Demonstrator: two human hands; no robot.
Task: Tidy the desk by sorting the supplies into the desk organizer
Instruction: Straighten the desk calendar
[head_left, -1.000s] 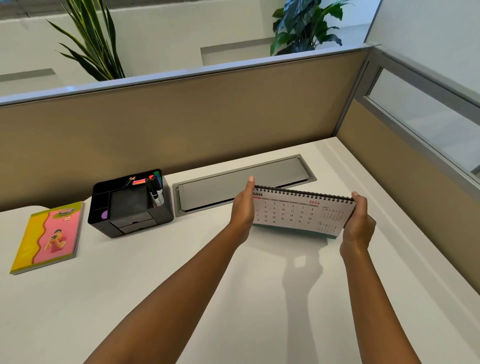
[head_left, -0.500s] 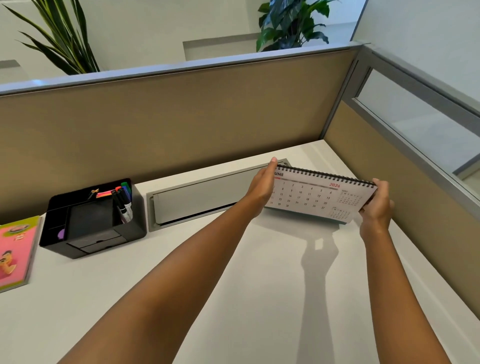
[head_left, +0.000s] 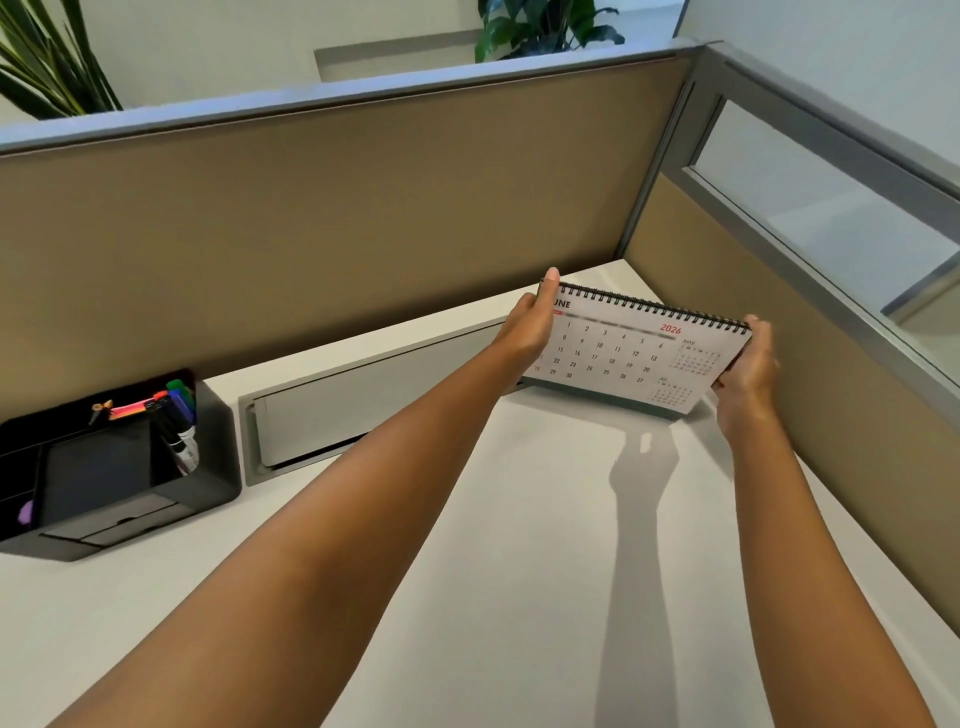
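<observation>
The left hand (head_left: 527, 332) and right hand (head_left: 748, 366) gripped opposite ends of a spiral-bound desk calendar (head_left: 631, 351). It was tilted near the desk's (head_left: 519, 545) back right corner, well apart from the black desk organizer (head_left: 208, 478).

Both forearms are bare from the frame's lower edge up to the wrists, with no sleeves in view, and the left hand (head_left: 527, 325) and right hand (head_left: 748, 366) show no rings, watch or gloves.

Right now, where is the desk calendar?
In the head view it is right of centre, held between left hand and right hand: desk calendar, near the desk's back right corner.
</observation>
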